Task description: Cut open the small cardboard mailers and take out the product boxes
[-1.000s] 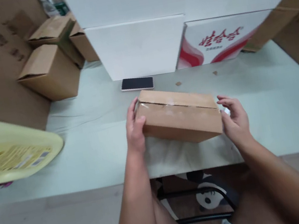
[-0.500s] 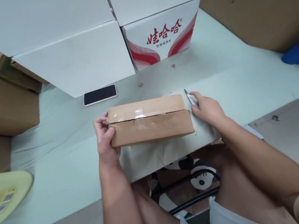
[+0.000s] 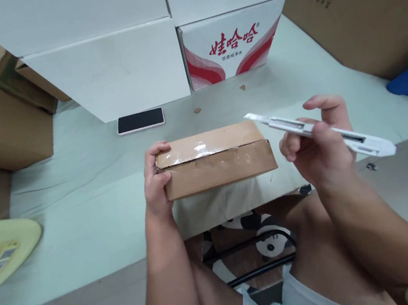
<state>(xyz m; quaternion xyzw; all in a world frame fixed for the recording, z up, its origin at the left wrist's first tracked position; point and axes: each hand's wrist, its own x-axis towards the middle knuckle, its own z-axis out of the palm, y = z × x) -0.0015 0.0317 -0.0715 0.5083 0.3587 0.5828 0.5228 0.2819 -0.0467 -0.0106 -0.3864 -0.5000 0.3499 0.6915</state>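
A small brown cardboard box [image 3: 218, 168] is gripped at its left end by my left hand [image 3: 157, 182], thumb on the near face and fingers at the top. Clear tape shines across its seam, which shows as a dark slit along the length. My right hand [image 3: 323, 144] pinches a white utility knife [image 3: 359, 138] to the right of the box. The knife's blade is out and points left, appearing above the box's right end; whether it touches the cardboard I cannot tell.
A phone [image 3: 140, 121] lies on the pale green tabletop [image 3: 88, 188] behind the box. White cartons [image 3: 107, 77] stand at the back, with brown cartons [image 3: 21, 127] on the left and a large one [image 3: 361, 14] on the right. A yellow-green jug [image 3: 4, 253] stands front left.
My right hand has lifted the knife up and to the right, away from the box's right end, and turned it. The box has tilted slightly in my left hand.
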